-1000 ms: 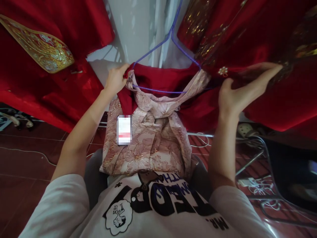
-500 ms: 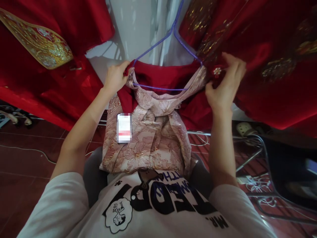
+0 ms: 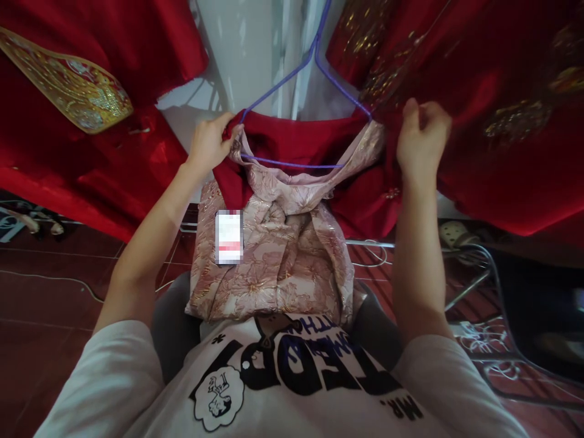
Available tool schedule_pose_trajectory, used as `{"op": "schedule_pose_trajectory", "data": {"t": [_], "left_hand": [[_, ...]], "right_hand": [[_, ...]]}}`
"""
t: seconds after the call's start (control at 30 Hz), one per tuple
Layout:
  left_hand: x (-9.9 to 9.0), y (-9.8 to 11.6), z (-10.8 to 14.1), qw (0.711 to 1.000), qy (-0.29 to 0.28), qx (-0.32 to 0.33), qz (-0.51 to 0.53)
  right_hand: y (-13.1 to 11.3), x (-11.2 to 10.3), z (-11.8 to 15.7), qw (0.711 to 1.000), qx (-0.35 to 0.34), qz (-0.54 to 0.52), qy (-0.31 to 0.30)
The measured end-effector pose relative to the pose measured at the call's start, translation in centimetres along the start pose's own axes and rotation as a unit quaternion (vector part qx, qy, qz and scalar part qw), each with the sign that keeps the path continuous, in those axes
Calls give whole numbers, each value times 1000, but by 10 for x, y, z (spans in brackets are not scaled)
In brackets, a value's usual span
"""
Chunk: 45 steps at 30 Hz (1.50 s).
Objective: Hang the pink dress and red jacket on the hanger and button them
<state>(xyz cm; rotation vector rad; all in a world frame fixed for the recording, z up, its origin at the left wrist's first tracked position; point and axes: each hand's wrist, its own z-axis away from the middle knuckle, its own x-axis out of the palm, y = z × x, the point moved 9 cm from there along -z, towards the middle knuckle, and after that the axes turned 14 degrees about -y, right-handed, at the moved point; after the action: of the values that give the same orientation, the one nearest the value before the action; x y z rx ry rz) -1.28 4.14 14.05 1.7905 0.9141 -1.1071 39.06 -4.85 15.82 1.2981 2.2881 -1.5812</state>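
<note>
A pink and gold brocade garment [image 3: 260, 261] lies over my lap, its neckline around a purple wire hanger [image 3: 292, 76]. Red fabric [image 3: 296, 137] spreads behind the neckline and hangs down at both sides. My left hand [image 3: 212, 140] pinches the red fabric and the garment's shoulder at the hanger's left end. Right of the hanger, my right hand [image 3: 424, 134] is raised with its fingers curled together against the red cloth; what they hold, if anything, is hidden. A tag with a blurred face [image 3: 229, 237] rests on the garment's left part.
Red garments with gold embroidery [image 3: 91, 97] hang at left and right. A dark chair with a metal frame [image 3: 538, 304] stands at the right, near a pale green clog [image 3: 451, 234] and white cables [image 3: 483, 337]. Shoes [image 3: 43, 225] are at the far left.
My right hand has moved slightly right and its fingers have closed. The red flap with the beaded ornament has dropped from beside that hand. My left hand keeps its pinch.
</note>
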Motion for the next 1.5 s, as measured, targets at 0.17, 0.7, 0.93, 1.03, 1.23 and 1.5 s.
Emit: {"op": "schedule_pose_trajectory", "data": {"t": [0.17, 0.7, 0.93, 1.03, 1.23, 1.5], "left_hand": [[-23, 0, -8, 998, 43, -40, 9], [-16, 24, 10, 986, 137, -10, 96], [28, 79, 13, 966, 154, 119, 171], [56, 102, 13, 963, 109, 164, 183], [77, 95, 15, 943, 109, 177, 260], [96, 80, 30, 910, 131, 164, 357]], "right_hand": [[5, 4, -14, 994, 42, -96, -26], [11, 50, 38, 990, -33, -3, -137], [-35, 141, 54, 960, -155, -45, -231], [-44, 176, 62, 941, -174, -77, -282], [-37, 179, 73, 913, -159, -154, -344], [-26, 161, 88, 891, -162, -237, -351]]}}
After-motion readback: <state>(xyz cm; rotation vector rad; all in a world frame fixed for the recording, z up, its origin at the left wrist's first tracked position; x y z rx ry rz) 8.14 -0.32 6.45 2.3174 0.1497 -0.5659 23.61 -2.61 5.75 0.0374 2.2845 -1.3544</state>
